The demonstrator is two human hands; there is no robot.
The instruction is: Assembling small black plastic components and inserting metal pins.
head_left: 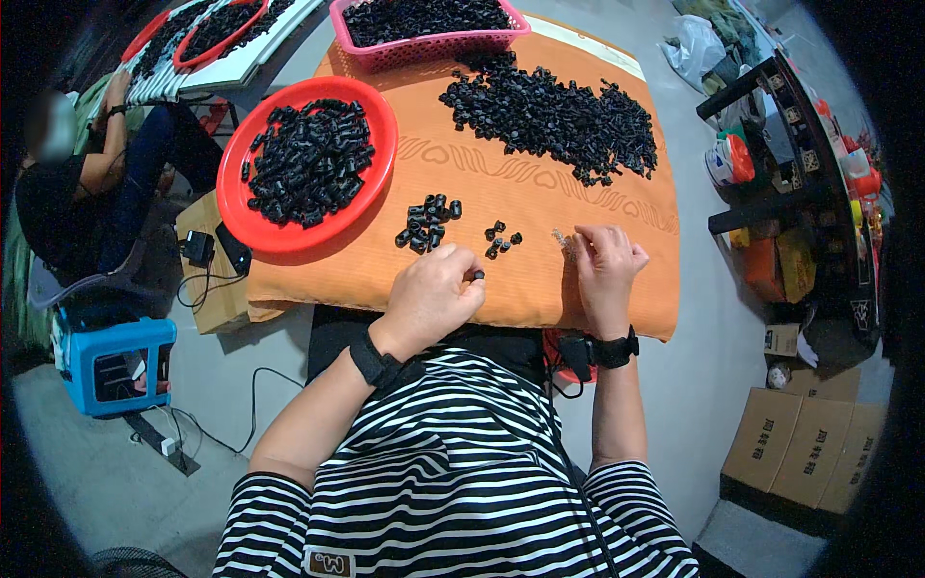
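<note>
My left hand point(434, 291) is closed in a pinch on a small black plastic part point(478, 275), its end showing past the fingertips. My right hand point(609, 265) has its fingers drawn together at the edge of a little heap of tiny shiny pieces point(562, 237); what they grip, if anything, is too small to make out. Just beyond my left hand lies a cluster of black cylindrical caps point(428, 223). Between the hands sit several smaller black pieces point(496, 240). All this rests on an orange cloth point(540, 294) over the table.
A red round tray point(231, 193) full of black caps stands at the left. Farther back are a pink basket point(434, 48) of black parts and a wide heap of small black parts point(559, 116). Another person point(82, 183) sits at left; a dark shelf point(819, 183) and cardboard boxes point(800, 443) are right.
</note>
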